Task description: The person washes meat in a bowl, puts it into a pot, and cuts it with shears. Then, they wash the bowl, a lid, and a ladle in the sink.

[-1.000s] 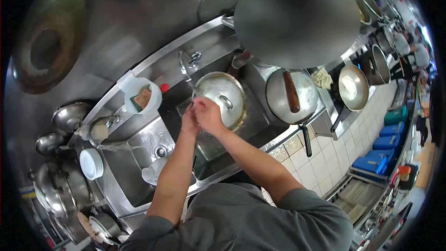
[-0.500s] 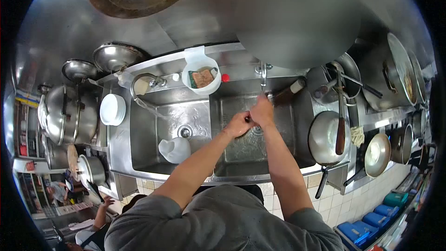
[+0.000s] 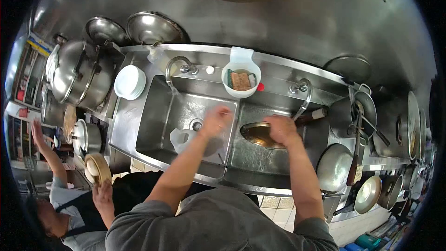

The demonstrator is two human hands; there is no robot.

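Observation:
My right hand (image 3: 281,130) is closed on the edge of a shiny, brownish oval metal pan (image 3: 261,135), held tilted in the right basin (image 3: 251,161) under the right faucet (image 3: 304,97). Motion blurs my left hand (image 3: 218,120), which is near the divider, above the left basin (image 3: 153,121); its fingers are smeared. Water runs from the left faucet (image 3: 174,65). Below my left hand lies a white plastic jug (image 3: 180,140). Behind the divider a white scoop-like container (image 3: 241,94) holds a brown sponge (image 3: 241,82) and a green scouring pad.
White bowls (image 3: 129,82) are stacked left of the basins. Woks (image 3: 334,167), ladles and pots stand on the right. At the lower left, a co-worker (image 3: 76,214) holds a round wooden steamer (image 3: 97,169) and raises the other hand.
The view has shifted. My hands, close together before, are now apart, the left one off to the left. The brownish pan shows between them. The co-worker is nearer, with the steamer now in view.

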